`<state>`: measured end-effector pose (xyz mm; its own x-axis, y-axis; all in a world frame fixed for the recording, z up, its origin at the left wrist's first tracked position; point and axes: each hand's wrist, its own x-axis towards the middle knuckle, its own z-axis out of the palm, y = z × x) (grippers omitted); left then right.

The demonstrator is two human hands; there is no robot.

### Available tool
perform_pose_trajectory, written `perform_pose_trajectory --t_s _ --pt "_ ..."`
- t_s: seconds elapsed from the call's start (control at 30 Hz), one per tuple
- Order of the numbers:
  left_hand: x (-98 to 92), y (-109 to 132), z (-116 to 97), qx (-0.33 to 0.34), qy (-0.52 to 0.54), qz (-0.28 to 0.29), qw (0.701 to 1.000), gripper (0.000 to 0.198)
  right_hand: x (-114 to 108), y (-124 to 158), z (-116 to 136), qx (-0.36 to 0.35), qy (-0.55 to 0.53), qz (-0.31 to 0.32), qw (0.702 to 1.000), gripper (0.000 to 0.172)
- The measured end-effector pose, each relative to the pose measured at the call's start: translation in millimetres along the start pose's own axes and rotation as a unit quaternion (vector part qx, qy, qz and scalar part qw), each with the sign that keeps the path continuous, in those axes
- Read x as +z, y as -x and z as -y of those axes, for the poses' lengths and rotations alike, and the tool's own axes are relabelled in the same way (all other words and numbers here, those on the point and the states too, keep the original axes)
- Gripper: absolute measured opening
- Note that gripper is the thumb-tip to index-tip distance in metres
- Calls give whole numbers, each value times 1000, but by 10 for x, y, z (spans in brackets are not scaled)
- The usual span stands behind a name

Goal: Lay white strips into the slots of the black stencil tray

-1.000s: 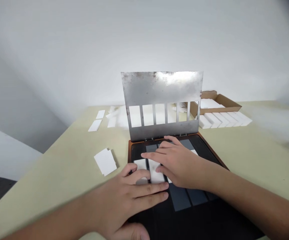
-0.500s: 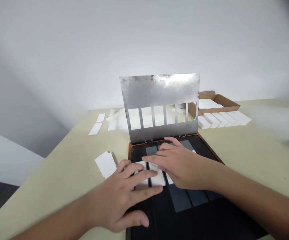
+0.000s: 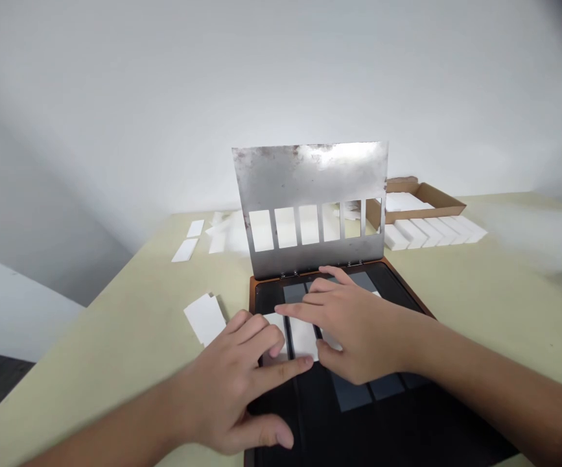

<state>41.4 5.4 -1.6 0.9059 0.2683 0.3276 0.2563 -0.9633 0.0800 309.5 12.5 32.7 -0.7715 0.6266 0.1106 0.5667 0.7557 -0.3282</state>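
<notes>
A white card (image 3: 303, 337) lies on the black base board (image 3: 358, 434), between my two hands. My left hand (image 3: 242, 376) rests over the board's left edge; its index fingertip touches the card's near edge. The thumb is apart and the other fingers are curled. My right hand (image 3: 358, 324) lies over the board, with its index fingertip at the card's far edge and its thumb by the near right corner. Another white card (image 3: 275, 321) lies to the left, partly under my left hand. White also shows beneath my right hand, mostly hidden.
A metal plate (image 3: 310, 178) with rectangular windows stands upright, hinged to the board's far edge. Loose white cards (image 3: 205, 318) lie left of the board. At the back right are a cardboard box (image 3: 441, 198) and a leaning row of white stacks (image 3: 436, 232).
My left middle finger has drawn back off the card and curled, leaving the index finger at the near edge. My right thumb has moved toward the card's near right corner.
</notes>
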Motion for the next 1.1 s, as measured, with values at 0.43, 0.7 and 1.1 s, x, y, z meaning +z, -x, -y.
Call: perform_pose_trajectory --t_s 0.43,0.7,1.1 --pt "40 34 45 -64 22 11 998 63 80 -52 -16 -2 16 -16 1000 79" --pt "41 51 50 -77 22 -16 997 54 162 -105 -42 0 46 -22 999 52" --pt "-90 -35 -25 -4 39 56 998 67 210 -117 -147 -1 46 -31 998 48"
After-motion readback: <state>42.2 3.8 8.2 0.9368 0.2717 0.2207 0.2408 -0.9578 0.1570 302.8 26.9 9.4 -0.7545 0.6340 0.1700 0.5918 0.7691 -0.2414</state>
